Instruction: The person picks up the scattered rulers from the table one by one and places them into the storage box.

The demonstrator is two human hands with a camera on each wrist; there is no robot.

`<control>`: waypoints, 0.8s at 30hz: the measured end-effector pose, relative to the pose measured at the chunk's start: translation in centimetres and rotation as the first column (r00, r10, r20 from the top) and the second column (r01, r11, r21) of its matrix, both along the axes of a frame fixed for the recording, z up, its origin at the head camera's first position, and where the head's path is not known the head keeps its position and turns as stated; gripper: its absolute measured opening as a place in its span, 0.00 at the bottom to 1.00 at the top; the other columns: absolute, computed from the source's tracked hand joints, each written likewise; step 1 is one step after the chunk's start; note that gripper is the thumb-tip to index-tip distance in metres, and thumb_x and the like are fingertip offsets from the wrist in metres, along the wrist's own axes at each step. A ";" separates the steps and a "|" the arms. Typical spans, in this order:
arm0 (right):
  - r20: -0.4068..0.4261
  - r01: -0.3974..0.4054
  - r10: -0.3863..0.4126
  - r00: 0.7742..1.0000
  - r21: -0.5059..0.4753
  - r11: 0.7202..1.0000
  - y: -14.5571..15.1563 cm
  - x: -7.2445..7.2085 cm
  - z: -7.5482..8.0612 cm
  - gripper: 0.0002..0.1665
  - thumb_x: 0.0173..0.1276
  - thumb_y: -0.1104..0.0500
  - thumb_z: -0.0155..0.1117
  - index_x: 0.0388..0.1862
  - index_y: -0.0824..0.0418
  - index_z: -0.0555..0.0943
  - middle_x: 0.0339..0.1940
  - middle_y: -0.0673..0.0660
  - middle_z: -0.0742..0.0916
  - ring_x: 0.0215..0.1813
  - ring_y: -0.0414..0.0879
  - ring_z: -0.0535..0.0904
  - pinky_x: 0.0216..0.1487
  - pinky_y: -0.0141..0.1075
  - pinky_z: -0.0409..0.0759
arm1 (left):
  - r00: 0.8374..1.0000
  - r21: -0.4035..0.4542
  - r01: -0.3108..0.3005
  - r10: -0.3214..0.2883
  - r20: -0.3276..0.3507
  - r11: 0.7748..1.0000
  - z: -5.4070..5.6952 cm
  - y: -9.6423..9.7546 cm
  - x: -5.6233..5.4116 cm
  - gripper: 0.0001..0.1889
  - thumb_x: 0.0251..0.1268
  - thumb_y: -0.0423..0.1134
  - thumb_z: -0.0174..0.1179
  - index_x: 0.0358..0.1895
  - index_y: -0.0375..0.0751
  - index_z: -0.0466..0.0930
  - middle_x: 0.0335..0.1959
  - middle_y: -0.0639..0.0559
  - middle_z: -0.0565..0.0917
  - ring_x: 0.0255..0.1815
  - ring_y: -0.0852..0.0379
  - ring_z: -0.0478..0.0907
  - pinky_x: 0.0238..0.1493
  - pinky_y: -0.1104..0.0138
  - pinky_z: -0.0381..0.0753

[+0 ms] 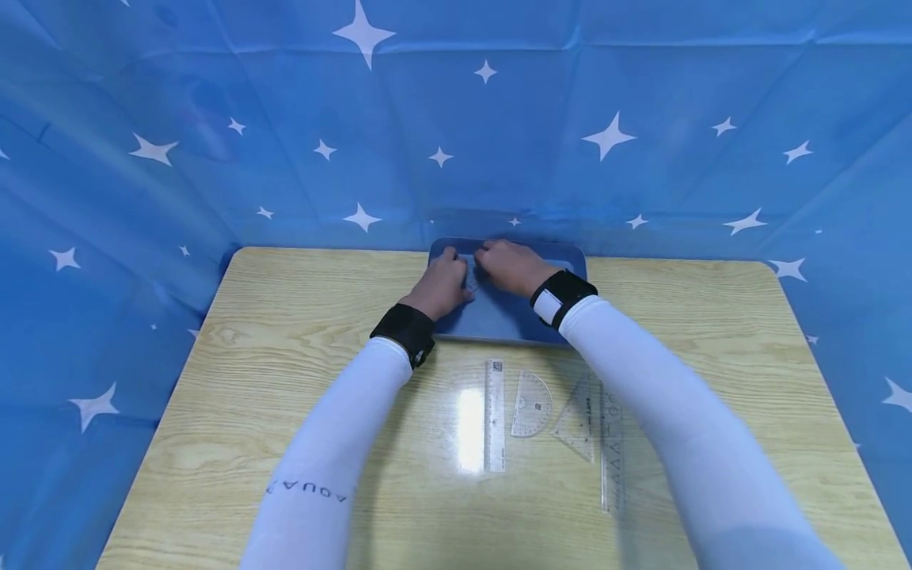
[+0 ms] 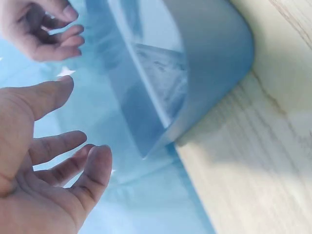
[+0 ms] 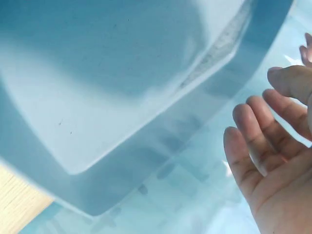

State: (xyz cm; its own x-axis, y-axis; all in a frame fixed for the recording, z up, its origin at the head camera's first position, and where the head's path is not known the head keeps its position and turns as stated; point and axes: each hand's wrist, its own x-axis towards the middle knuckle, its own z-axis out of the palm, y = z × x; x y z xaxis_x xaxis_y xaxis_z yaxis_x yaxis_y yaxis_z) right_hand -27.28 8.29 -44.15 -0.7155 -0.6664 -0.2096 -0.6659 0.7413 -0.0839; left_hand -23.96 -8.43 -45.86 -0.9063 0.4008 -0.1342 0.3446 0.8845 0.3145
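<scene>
Head view: my left hand [image 1: 440, 283] and right hand [image 1: 516, 267] are over the blue tray [image 1: 499, 323], a grey speckled piece [image 1: 471, 277] inside it between them; nearer me lie a ruler [image 1: 495, 416], protractor [image 1: 531, 405], set square [image 1: 577, 419] and stencil [image 1: 611, 455]. Left wrist view: my left fingers curve loosely, spread apart. Right wrist view: my right fingers are relaxed, slightly parted; the piece sits along the tray's inner wall.

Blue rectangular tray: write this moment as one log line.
left hand: empty, over tray; right hand: empty, over tray; transparent semicircular protractor: on wooden table
</scene>
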 end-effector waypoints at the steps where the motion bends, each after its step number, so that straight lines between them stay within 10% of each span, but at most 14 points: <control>1: 0.000 -0.006 0.006 1.000 -0.018 1.000 0.2 0.1 0.1 0.16 0.77 0.64 0.62 0.60 0.66 0.81 0.54 0.65 0.84 0.56 0.58 0.82 0.58 0.48 0.81 | 1.000 0.012 -0.002 0.002 -0.001 1.000 0.1 -0.2 0.1 0.15 0.69 0.44 0.70 0.44 0.33 0.81 0.59 0.35 0.75 0.56 0.40 0.78 0.60 0.54 0.79; 11: -0.031 -0.048 0.043 0.999 -0.175 0.983 3.4 2.5 2.0 0.22 0.73 0.62 0.69 0.63 0.65 0.81 0.55 0.63 0.83 0.55 0.55 0.82 0.55 0.47 0.83 | 0.999 0.193 -0.049 0.047 0.018 0.980 3.1 -2.9 1.2 0.32 0.74 0.44 0.64 0.73 0.28 0.68 0.69 0.32 0.68 0.66 0.40 0.73 0.62 0.54 0.77; 24: -0.234 -0.278 0.201 0.951 -0.370 0.887 6.8 7.9 2.7 0.19 0.67 0.65 0.74 0.56 0.61 0.84 0.50 0.58 0.84 0.50 0.51 0.82 0.49 0.44 0.83 | 0.992 0.275 0.028 0.007 -0.126 0.961 5.8 -4.5 6.3 0.31 0.75 0.44 0.63 0.73 0.29 0.68 0.63 0.37 0.72 0.61 0.42 0.71 0.60 0.53 0.72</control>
State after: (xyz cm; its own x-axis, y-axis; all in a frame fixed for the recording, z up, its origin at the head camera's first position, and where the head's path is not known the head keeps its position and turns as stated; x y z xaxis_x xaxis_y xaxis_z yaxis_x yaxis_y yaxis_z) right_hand -19.34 15.10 -41.40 -0.5236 -0.8217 0.2251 -0.8506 0.4889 -0.1938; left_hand -17.63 -12.97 -40.02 -0.9044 0.4157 0.0965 0.4052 0.7655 0.4998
